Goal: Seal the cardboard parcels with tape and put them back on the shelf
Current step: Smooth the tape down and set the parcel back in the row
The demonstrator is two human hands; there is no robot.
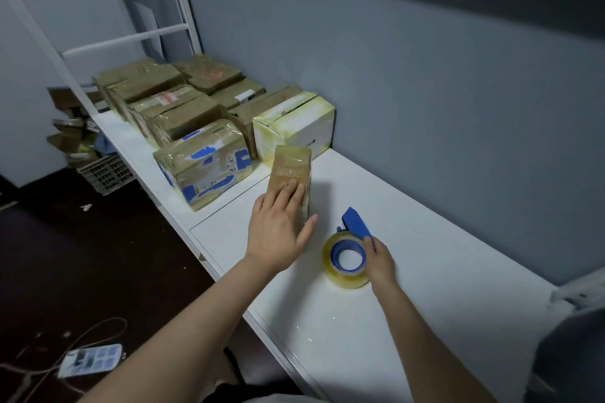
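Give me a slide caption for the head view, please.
Left hand rests on a small cardboard parcel while the right hand holds a blue tape dispenser on the white surface.

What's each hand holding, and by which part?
Right hand grips the tape dispenser by its blue handle; left hand rests flat on the small cardboard parcel.

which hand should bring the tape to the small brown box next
Right. The right hand grips the tape dispenser just beside the small brown parcel, while the left hand lies flat on that parcel, steadying it, so it is probably best left there.
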